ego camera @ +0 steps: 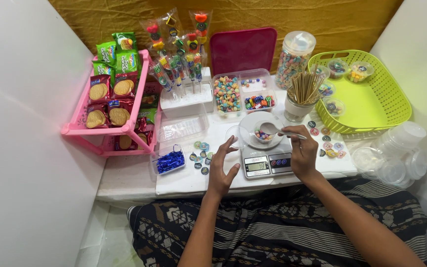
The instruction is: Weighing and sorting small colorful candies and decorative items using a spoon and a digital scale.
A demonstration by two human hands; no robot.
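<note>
My right hand (303, 154) grips a metal spoon (272, 129) whose bowl hovers over a small clear cup of coloured candies (261, 135). The cup rests on the round pan of a small digital scale (267, 163). My left hand (222, 168) is spread with fingers apart beside the scale's left edge, holding nothing, its fingertips close to a thin clear cup lid (234, 133). Round wrapped candies (201, 157) lie scattered just left of that hand.
Behind the scale: a divided clear candy box (243, 93), a candy jar (294, 58), a cup of wooden sticks (303, 94), candy skewers (181, 54) in a white block. A pink biscuit rack (106, 106) stands left, a green basket (366, 94) right, clear cups (396, 153) far right, blue twist ties (170, 161).
</note>
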